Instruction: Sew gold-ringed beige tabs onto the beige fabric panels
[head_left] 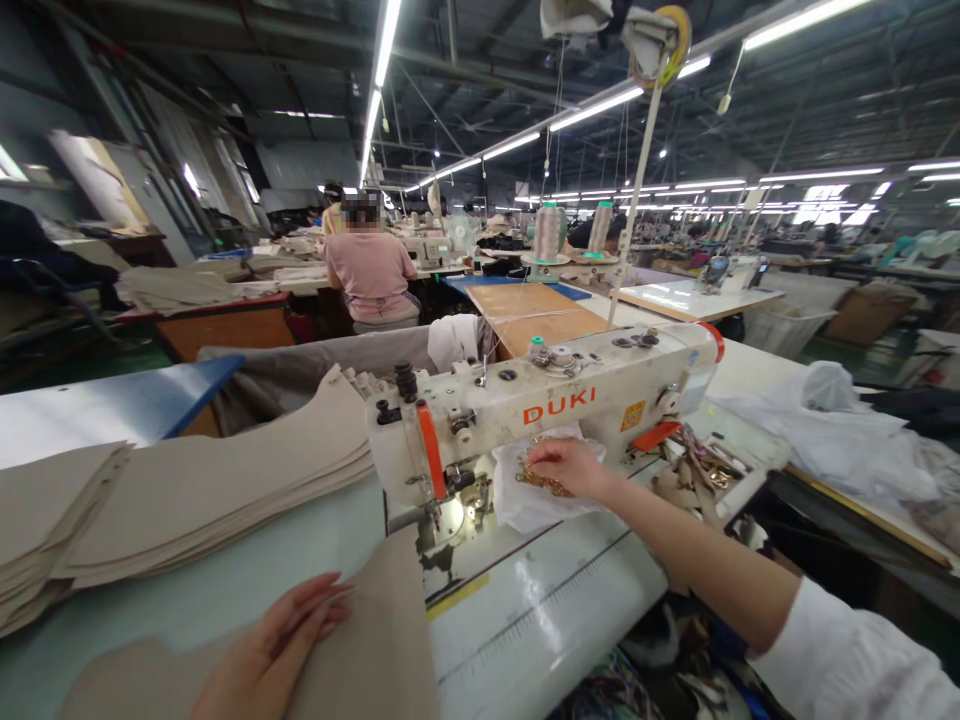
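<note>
My left hand (281, 640) rests low over a beige fabric panel (382, 635) on the table. Its thumb and fingers close on a small beige fabric tab (341, 596). Farther right, my right hand (568, 466) reaches into an opened white plastic bag (517, 505) lying on the machine bed. Several small gold-coloured metal pieces (553, 487) sit in that bag, and my fingertips pinch among them; the exact piece between them is partly hidden. Just behind the bag stands a white sewing machine (495, 405) with its needle area lit.
Stacked beige panels (225, 490) cover the left of the table. Scraps and metal bits lie in a tray (750, 475) at the machine's right. Thread cones (550, 235) stand behind. White plastic (832, 430) lies far right. A person in pink (367, 270) sits ahead.
</note>
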